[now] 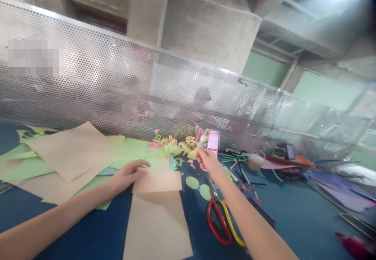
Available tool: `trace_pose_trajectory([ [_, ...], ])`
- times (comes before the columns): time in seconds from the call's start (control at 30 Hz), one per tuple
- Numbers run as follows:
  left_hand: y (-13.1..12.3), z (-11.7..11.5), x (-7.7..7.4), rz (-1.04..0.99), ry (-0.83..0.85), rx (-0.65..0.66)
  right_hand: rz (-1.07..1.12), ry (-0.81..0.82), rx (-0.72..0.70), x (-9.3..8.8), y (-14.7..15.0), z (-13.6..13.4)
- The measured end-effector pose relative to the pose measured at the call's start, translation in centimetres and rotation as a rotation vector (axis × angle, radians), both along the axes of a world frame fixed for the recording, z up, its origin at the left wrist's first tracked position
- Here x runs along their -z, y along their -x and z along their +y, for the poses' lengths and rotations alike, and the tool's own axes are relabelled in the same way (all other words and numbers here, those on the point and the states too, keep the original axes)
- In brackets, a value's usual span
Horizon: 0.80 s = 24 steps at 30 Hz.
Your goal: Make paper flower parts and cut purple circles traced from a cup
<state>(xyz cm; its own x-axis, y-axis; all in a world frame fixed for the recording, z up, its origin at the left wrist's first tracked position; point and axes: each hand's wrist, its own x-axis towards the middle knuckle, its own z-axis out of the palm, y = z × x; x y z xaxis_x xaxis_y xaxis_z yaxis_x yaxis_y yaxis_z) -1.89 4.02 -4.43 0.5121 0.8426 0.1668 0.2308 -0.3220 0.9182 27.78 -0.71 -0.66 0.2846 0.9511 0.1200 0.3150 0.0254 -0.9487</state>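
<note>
My left hand (133, 175) rests at the upper left edge of a sheet of beige paper (160, 226) that looks folded or overlapped near its top. Its fingers lie forward, slightly bent. My right hand (207, 160) is held over the table with curled fingers; whether anything is in them is hidden. Just beyond it a phone (213, 140) stands with its screen lit. Scissors (219, 220) with one red and one yellow handle lie beneath my right forearm. Two pale green paper discs (192, 182) are between the paper and the scissors.
Beige and green sheets (70, 150) pile up on the left. Cut paper scraps (182, 146) and a small pink-and-green paper flower (156, 138) sit at the back. A perforated metal screen (164, 91) borders the blue table. Tools, a tape roll (255, 160) and purple sheets (337, 189) lie rightward.
</note>
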Motion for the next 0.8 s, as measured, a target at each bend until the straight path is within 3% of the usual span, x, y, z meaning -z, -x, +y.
trace_pose_trajectory([
  [0.13,-0.2,-0.3,-0.2,0.064,0.002,-0.032,-0.306,0.357,-0.195,1.1,-0.6,-0.9],
  [0.23,-0.2,-0.3,-0.2,0.044,0.037,-0.016,-0.457,0.470,-0.244,1.8,-0.8,-1.2],
  [0.4,-0.2,-0.4,-0.2,0.045,0.054,-0.034,-0.532,0.379,-0.139,2.0,-1.0,-0.6],
  [0.53,-0.1,-0.3,0.0,0.011,0.064,-0.040,-0.406,0.245,-0.104,1.7,0.0,0.1],
  [0.63,0.1,-0.3,0.1,-0.022,0.057,-0.024,-0.237,0.183,-0.167,1.1,1.9,0.0],
  [0.8,0.3,-0.6,-0.1,-0.009,0.027,0.000,-0.060,0.172,-0.395,0.4,4.4,-1.3],
])
